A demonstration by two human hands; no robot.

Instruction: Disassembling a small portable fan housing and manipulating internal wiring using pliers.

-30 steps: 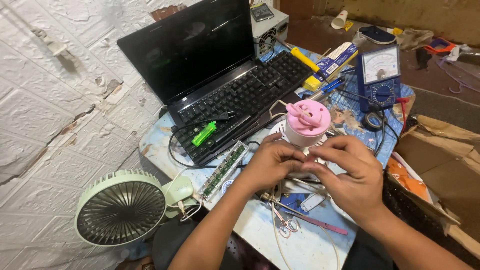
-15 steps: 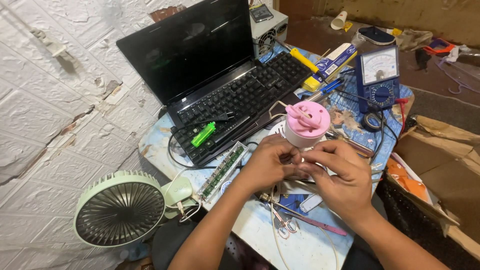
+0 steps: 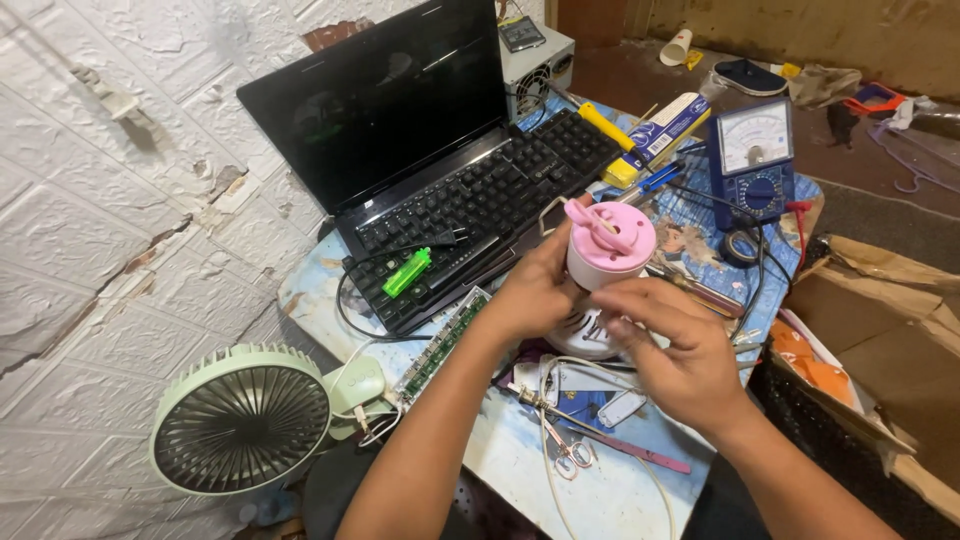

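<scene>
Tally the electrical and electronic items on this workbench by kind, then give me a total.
Laptop: 1
Analog multimeter: 1
Pale green desk fan: 1
Pink-topped white gadget, gripped by the left hand, with the right hand beside it: 1
Green circuit board strip: 1
Computer power supply: 1
Total: 6

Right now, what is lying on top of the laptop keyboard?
On the laptop keyboard lie a green lighter, a black cable and a dark pen-like tool. The left hand covers its near right corner.
</scene>
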